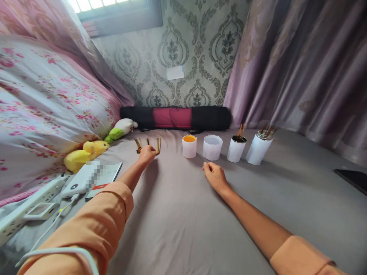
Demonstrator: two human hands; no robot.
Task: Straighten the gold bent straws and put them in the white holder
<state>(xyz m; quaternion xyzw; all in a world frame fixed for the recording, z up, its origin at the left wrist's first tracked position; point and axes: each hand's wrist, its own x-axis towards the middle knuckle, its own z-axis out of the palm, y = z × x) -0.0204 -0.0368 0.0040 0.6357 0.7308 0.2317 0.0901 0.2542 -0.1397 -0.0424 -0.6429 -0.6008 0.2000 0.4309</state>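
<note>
My left hand [147,153] reaches out to the thin brown sticks [158,145], which stand in small clusters on the grey sheet. Its fingers are closed by the middle cluster; whatever they grip is hidden behind the hand. Closer to me, my right hand [215,177] is held with curled fingers, and nothing shows in it. Just beyond it is a translucent white cup [212,151]. To that cup's left stands a white cup with orange inside [189,149]. On its right are a white-wrapped can [236,151] and a white-wrapped jar [258,151], both holding thin brown sticks.
A black and red roll [172,117] lies along the wall. Plush toys [86,153] line the left side, with a power bank [82,179], a tablet-like device [107,178], a power strip [28,214] and cables nearby. A dark flat object [352,180] rests far right.
</note>
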